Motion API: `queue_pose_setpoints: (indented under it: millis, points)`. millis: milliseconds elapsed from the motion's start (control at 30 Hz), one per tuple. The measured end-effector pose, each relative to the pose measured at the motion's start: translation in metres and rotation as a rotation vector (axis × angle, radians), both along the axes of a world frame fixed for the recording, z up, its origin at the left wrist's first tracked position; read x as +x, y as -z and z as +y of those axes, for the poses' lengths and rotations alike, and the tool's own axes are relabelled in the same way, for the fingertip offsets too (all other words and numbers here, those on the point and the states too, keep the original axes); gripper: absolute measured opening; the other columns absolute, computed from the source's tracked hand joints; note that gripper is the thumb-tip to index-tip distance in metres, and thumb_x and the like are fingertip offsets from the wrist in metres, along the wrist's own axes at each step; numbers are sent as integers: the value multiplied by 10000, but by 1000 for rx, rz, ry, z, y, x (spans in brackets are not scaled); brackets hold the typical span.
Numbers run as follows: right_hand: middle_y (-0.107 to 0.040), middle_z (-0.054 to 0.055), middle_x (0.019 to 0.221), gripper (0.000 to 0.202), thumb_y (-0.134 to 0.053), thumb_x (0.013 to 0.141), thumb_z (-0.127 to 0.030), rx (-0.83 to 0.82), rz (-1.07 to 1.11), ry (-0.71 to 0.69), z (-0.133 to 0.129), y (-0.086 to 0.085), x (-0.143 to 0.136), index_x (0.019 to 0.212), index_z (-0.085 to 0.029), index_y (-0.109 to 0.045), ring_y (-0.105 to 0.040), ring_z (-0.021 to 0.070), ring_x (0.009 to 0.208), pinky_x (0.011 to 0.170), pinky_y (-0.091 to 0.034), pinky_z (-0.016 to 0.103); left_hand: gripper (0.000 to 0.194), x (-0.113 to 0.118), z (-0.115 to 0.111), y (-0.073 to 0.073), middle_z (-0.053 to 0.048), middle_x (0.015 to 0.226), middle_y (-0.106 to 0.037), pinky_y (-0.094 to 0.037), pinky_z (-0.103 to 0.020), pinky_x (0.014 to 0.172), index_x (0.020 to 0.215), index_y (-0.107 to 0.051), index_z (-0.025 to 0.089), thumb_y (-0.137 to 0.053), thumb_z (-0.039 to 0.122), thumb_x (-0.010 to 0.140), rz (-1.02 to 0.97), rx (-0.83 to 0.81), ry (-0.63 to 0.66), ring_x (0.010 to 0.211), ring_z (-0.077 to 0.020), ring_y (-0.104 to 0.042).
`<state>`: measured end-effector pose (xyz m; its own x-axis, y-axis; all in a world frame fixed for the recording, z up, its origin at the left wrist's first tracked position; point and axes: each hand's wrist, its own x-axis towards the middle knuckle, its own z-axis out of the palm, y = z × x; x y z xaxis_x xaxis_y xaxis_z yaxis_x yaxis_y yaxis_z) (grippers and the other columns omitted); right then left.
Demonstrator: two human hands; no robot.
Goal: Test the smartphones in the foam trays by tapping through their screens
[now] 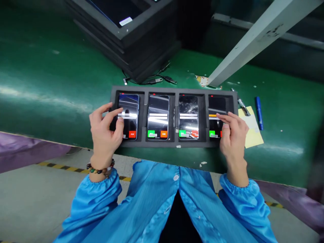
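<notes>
The left hand (104, 133) is loosely spread, with a gap between its thumb and forefinger over the leftmost phone (130, 104); the right hand (235, 138) is also spread, its fingers reaching over the rightmost phone (217, 104), thumb apart. Whether the fingertips touch the screens, I cannot tell. Both phones lie face up in the end compartments of a dark foam tray (162, 144), with a second phone (158, 106) and a third phone (188, 105) in the compartments between. The rightmost phone shows an orange bar, the others white ones. The tray sits near the front edge of a green table (50, 84). Cables (153, 81) lie just behind it; yellow paper (254, 136) and a blue pen (259, 113) lie beyond its right end.
</notes>
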<state>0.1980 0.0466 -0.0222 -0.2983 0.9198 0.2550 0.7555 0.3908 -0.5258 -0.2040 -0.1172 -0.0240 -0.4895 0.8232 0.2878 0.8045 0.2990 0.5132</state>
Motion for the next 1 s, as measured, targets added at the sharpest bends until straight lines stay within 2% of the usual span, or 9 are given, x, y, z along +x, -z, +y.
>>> queue_pose_setpoints:
  millis: [167, 267, 333, 467, 600, 700, 833, 900, 1000]
  points:
    - [-739, 119, 1424, 400, -447, 1069, -324, -6, 12, -3, 54, -1, 0, 1365, -243, -704, -595, 353, 1416, 1216, -436, 614, 474, -25, 32, -1, -136, 1624, -554, -398, -662, 1323, 1401, -725, 212, -514, 525, 1114, 45, -76, 103, 1537, -380, -507]
    - [-749, 121, 1378, 367, -454, 1055, -333, -41, -47, -77, 86, 2, -5, 1296, -234, -713, -596, 356, 1361, 1189, -444, 606, 524, -38, 56, 1, -159, 1603, -560, -358, -688, 1333, 1318, -729, 165, -469, 568, 1110, 87, -123, 169, 1563, -396, -479]
    - [-757, 127, 1307, 332, -467, 1046, -348, -21, -57, -86, 96, 7, -9, 1233, -229, -715, -586, 363, 1324, 1163, -450, 609, 502, -42, 65, 2, -153, 1629, -536, -350, -693, 1327, 1281, -731, 179, -472, 569, 1100, 114, -134, 169, 1588, -405, -445]
    - [-746, 128, 1153, 276, -499, 1035, -397, 14, -65, -59, 98, 15, -12, 1136, -234, -698, -563, 375, 1245, 1119, -448, 634, 402, -42, 70, 4, -165, 1656, -509, -371, -681, 1298, 1299, -728, 250, -502, 514, 1097, 154, -160, 156, 1569, -408, -439]
    - [-761, 145, 1213, 298, -476, 1057, -407, 36, -66, -50, 98, 17, -8, 1173, -243, -698, -567, 399, 1281, 1108, -416, 658, 351, -43, 77, 4, -183, 1532, -588, -411, -664, 1258, 1142, -752, 247, -566, 537, 1067, 157, -171, 138, 1478, -409, -512]
    - [-773, 164, 1304, 316, -473, 1073, -413, 40, -82, -61, 99, 19, -6, 1233, -262, -701, -572, 417, 1310, 1095, -400, 646, 337, -41, 79, -3, -162, 1472, -621, -433, -635, 1233, 1030, -750, 246, -604, 549, 1040, 150, -146, 130, 1407, -389, -554]
    - [-782, 170, 1212, 288, -502, 1056, -432, 49, -82, -33, 99, 21, -6, 1192, -273, -701, -569, 446, 1263, 1059, -404, 673, 375, -32, 70, -15, -128, 1326, -671, -465, -568, 1193, 896, -720, 251, -507, 494, 1085, 115, -5, 51, 1311, -330, -597]
    - [-762, 184, 1185, 295, -484, 1067, -459, 35, -78, -44, 100, 21, -6, 1169, -276, -692, -562, 455, 1237, 1046, -411, 688, 366, -27, 65, -18, -129, 1354, -661, -448, -566, 1208, 975, -753, 255, -493, 482, 1097, 122, 1, 37, 1335, -328, -590]
    - [-735, 199, 1152, 341, -438, 1085, -523, 41, -25, -70, 99, 15, -6, 1133, -281, -672, -540, 458, 1229, 1059, -419, 703, 362, -25, 63, -17, -150, 1409, -645, -420, -589, 1226, 1146, -777, 258, -506, 495, 1101, 149, -85, 55, 1377, -354, -568]
